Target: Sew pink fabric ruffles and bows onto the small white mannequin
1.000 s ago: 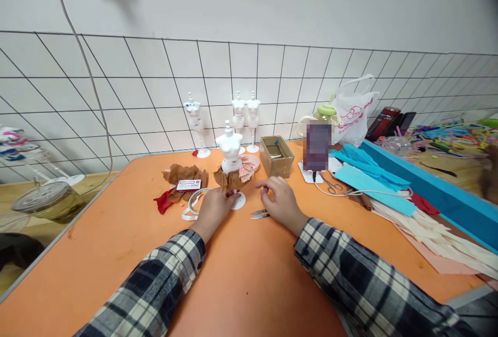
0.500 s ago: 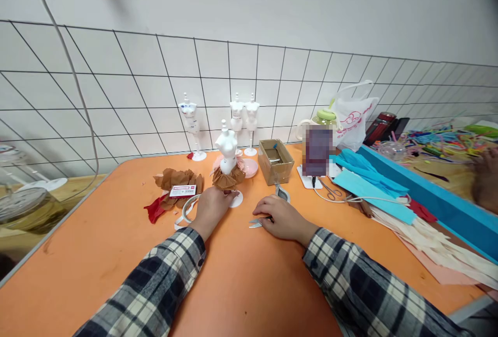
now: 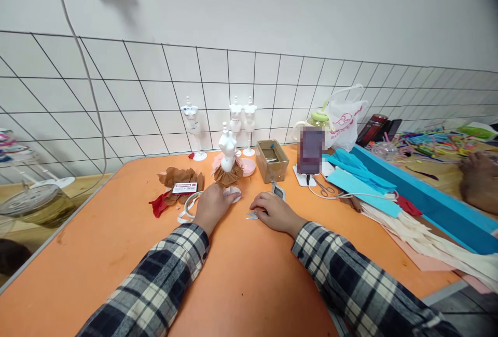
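Observation:
A small white mannequin stands on the table wearing a gathered brown crepe paper skirt. My left hand is closed at the round white base below it, thumb against its edge; the other fingers are largely hidden. To the right, my right hand rests palm down with curled fingers over a pair of scissors, whose blades stick out to the left; the handles are hidden. A ring of white tape lies beside my left wrist.
Crumpled brown paper lies left under a small box. Behind are several white mannequins, a pink dish and a cardboard box. At right are a phone, blue paper and another person's hand.
The view has shifted slightly. The scissor blades are drawn nearer to my right hand's fingertips and show less. My left hand stays at the mannequin's base.

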Available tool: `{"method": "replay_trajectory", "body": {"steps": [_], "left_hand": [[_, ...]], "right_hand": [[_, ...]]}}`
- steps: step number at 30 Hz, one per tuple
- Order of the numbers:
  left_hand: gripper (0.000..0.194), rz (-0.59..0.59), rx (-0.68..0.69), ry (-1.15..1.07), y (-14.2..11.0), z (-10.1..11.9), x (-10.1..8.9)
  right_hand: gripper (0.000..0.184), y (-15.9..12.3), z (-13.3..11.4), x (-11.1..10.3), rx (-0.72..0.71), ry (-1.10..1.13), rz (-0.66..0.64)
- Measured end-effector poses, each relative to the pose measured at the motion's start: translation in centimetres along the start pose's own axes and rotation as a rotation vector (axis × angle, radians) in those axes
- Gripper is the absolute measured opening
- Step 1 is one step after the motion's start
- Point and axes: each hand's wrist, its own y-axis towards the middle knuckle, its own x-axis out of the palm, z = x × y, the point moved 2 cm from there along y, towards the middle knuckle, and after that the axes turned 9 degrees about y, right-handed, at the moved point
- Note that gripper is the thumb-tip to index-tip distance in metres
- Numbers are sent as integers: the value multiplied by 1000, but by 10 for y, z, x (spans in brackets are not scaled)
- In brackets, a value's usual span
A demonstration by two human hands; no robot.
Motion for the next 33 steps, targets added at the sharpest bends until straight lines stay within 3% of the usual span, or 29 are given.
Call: {"method": "replay_trajectory", "body": {"steps": [6, 11, 13, 17, 19, 22, 27, 33], "left_hand": [[29, 113, 181, -36, -33, -6, -21], [29, 126, 346, -45, -61, -47, -42], [30, 169, 257, -25, -66, -77, -50], [35, 261, -156, 40, -64, -146, -55], [39, 237, -380, 32, -61, -176, -50], [45, 200, -512, 49, -51, -203, -41], [47, 76, -547, 84, -23, -214, -34], [34, 30, -407, 9, 11, -194, -24]], "right_hand": [[15, -3, 7, -3, -15, 83, 0], [14, -5, 11, -3, -12, 113, -2], [14, -6, 12, -4, -10, 123, -2], [14, -5, 14, -5, -1, 131, 5], [14, -3, 14, -4, 13, 126, 18], [13, 0, 13, -2, 45, 113, 48], [10, 3, 12, 0, 76, 108, 54], [12, 3, 10, -1, 102, 87, 37]]}}
